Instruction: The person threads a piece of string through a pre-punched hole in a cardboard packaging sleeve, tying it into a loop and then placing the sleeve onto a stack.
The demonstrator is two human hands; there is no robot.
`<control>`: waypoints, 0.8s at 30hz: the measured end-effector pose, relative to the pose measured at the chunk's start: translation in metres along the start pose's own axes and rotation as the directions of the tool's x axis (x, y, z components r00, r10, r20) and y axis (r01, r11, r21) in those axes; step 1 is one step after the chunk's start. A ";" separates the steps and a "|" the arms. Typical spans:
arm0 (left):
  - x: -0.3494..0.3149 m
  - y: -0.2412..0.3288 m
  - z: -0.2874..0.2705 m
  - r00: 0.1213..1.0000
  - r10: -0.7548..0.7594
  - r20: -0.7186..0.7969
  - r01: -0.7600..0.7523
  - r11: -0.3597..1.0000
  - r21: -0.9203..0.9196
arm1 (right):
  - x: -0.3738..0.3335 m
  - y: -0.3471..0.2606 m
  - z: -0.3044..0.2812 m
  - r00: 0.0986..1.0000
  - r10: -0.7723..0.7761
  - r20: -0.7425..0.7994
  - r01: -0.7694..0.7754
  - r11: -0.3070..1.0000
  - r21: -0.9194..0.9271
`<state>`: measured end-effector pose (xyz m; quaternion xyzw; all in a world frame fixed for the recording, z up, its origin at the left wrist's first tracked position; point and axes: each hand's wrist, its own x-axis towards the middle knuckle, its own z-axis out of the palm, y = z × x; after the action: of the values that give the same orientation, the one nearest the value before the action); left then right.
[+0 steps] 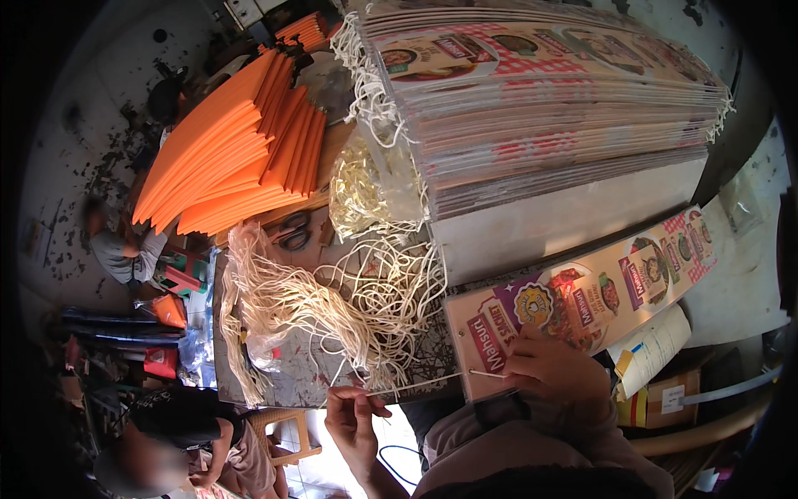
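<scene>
A printed food-advertising card [582, 303] lies slanted at the table's near edge, partly under my right hand [555, 370]. That hand is closed, its fingertips pinching a cream string [428, 384] by the card's lower left corner. The string stretches left, past the card's edge, to my left hand [356, 422], which grips it between thumb and fingers out beyond the table edge. Whether the string passes through a hole in the card I cannot tell. A bundle of loose cream strings [332, 303] lies on the table, just beyond my left hand.
A tall stack of similar printed cards [565, 108], with strings on their ends, stands at the far right. Orange folded sheets [233, 150] are piled far left, near a bag of gold-coloured pieces [363, 187] and scissors [293, 231]. Another person [195, 445] sits at lower left, near a stool [291, 437].
</scene>
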<state>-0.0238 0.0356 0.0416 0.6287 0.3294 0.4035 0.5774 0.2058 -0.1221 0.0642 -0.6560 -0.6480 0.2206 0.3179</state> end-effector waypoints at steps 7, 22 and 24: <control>0.013 0.005 -0.005 0.973 0.179 0.147 -0.199 0.971 0.134 | -0.024 0.021 -0.013 0.918 0.168 -0.358 0.076 0.813 0.578; 0.024 -0.026 0.043 0.963 0.033 0.268 -0.054 0.996 0.068 | -0.056 0.060 -0.052 0.650 0.472 -0.595 0.749 -0.269 0.605; 0.028 -0.022 0.052 0.965 0.097 0.245 -0.160 0.954 0.252 | -0.053 0.059 -0.057 0.640 0.347 -0.685 0.767 -0.233 0.598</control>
<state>0.0365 0.0384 0.0228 0.7640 0.2705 0.3164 0.4929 0.2840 -0.1795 0.0564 -0.0311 -0.1770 0.2916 0.9395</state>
